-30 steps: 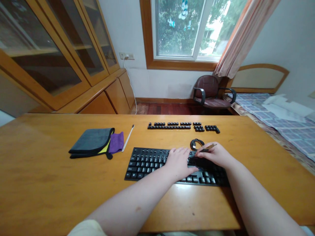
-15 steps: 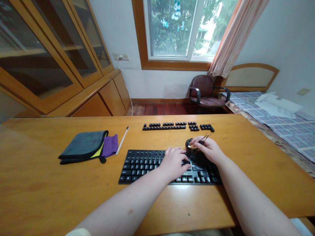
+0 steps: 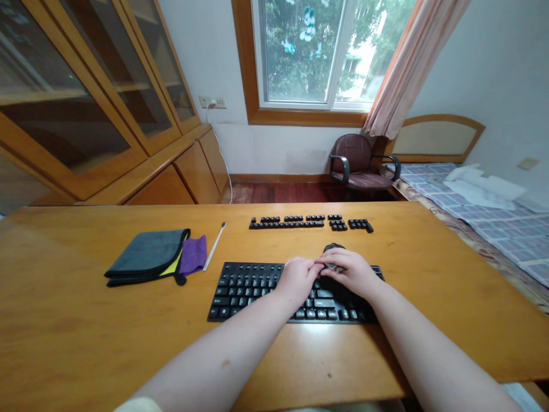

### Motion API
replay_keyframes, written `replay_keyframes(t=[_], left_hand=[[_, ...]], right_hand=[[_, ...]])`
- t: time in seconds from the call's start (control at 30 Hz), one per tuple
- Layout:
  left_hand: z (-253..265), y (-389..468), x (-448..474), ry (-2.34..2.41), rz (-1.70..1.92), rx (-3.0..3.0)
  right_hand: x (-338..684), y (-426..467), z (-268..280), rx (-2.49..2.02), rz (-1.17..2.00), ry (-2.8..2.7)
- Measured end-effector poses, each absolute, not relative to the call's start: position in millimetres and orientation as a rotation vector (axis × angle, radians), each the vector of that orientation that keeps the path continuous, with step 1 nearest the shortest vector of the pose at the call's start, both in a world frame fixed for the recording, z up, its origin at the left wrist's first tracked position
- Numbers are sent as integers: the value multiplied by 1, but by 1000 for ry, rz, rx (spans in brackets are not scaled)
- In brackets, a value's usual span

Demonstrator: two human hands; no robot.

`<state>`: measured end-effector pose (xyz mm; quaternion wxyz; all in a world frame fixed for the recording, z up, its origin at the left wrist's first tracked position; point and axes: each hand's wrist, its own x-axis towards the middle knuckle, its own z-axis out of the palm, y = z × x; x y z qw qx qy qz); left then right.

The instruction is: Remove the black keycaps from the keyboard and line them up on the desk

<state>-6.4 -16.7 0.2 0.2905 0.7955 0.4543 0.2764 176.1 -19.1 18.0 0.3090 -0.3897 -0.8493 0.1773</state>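
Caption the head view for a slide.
Left hand and right hand close together over a keyboard, keycaps in rows beyond.

Mid-frame, my right hand [image 3: 352,273] mostly hides a small tool [image 3: 334,267]; my left hand [image 3: 297,280] covers part of the keyboard [image 3: 249,291].

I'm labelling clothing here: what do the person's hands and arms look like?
The left hand and right hand are bare, without gloves, watch or bracelet. The left forearm has a small mark; a pale yellow sleeve edge shows at bottom left.
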Motion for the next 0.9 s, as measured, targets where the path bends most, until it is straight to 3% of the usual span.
replay_keyframes(t=[0.27, 0.5, 0.67, 0.9], left_hand=[[-2, -17, -6, 1161, 806, 2062], [-5, -18, -6, 1177, 1041, 1766], [-5, -18, -6, 1169, 1016, 1741], [-2, -18, -5, 1154, 1013, 1747]], right_hand=[[177, -18, 27, -1096, 435, -2371], [187, 38, 70, -1607, 191, -1981], [182, 80, 35, -1989, 244, -1986], [179, 81, -4, -2075, 234, -2011]])
